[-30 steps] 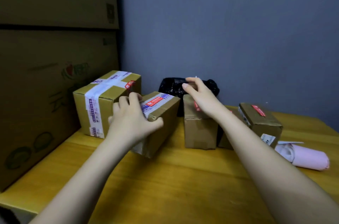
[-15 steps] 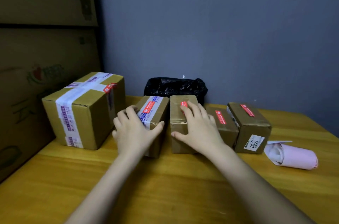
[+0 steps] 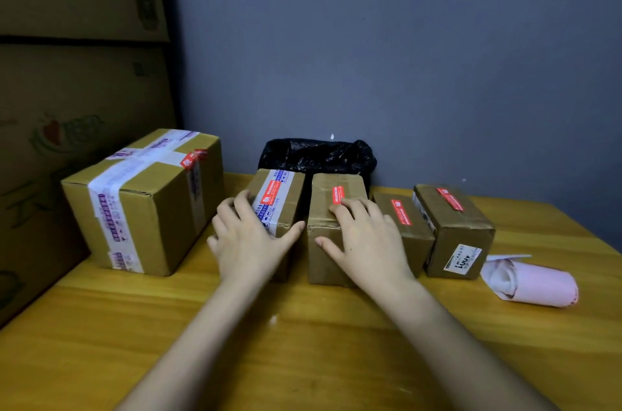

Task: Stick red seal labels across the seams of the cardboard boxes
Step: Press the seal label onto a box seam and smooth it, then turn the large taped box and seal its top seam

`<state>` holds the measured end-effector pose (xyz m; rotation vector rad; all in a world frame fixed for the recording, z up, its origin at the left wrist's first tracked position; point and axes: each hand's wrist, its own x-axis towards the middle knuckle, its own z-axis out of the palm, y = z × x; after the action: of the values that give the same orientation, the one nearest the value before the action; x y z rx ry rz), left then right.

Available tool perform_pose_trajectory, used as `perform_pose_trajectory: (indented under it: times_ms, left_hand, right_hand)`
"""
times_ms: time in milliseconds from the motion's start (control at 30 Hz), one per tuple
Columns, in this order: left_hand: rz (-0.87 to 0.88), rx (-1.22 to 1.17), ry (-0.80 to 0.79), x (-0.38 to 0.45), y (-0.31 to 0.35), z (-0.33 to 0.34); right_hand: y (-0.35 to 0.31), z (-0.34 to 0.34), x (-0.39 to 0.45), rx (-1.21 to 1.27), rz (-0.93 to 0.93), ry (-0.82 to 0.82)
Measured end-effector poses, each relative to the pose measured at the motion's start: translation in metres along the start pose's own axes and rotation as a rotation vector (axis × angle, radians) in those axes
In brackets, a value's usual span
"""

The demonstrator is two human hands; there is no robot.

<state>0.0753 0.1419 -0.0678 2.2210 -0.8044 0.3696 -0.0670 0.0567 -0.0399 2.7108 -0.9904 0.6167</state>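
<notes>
Five cardboard boxes stand in a row on the counter (image 3: 303, 343), and each already shows a red seal label on top, so the labelling looks close to done. The step in hand appears to be pressing down and squaring up the two middle boxes.

To do it well, the person should rub flat fingertips along the whole label, from one flap over the seam to the other, so both ends bond and no edge lifts. The other hand should brace the box so it does not slide on the smooth wood.

The right hand (image 3: 363, 242) lies flat with its fingers extended on the plain middle box (image 3: 323, 262), grasping nothing. Its fingertips touch the near end of that box's red label (image 3: 336, 194), and its thumb spreads over the front face.

The left hand (image 3: 249, 239) rests with relaxed, spread fingers over the near corner of the taped box (image 3: 286, 198). It clamps nothing, and its thumb reaches toward the gap between the two boxes. This box's red label (image 3: 270, 192) lies just beyond the fingertips, apart from them.

The pink label roll (image 3: 535, 282) lies at the right end of the row, well apart from both hands.
</notes>
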Motion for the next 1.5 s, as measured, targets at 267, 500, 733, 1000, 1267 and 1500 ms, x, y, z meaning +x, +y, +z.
perform_pose_trajectory:
  times_ms: [267,500,733,1000,1267,1500]
  left_hand:
    - [0.092,-0.019,-0.004,-0.001,-0.009,-0.023]
    - [0.353,-0.011,0.105,0.019,-0.018,-0.070]
    - [0.278,-0.043,0.294,0.046,-0.053,-0.112]
    - [0.026,0.073,0.273,0.062,-0.099,-0.116]
    - [-0.152,-0.103,0.168,0.067,-0.119,-0.103]
    - [-0.186,-0.210,0.171,0.069,-0.119,-0.084]
  right_hand:
    - [-0.001,-0.004,0.002,0.031,-0.015,0.029]
    - [-0.010,-0.025,0.023,0.083,-0.032,0.044]
    - [-0.042,-0.047,0.062,0.473,0.021,0.048]
    - [-0.117,-0.030,0.125,0.846,0.033,-0.107]
    - [-0.168,-0.003,0.169,1.139,0.196,-0.335]
    - [-0.173,0.024,0.195,1.201,0.373,-0.395]
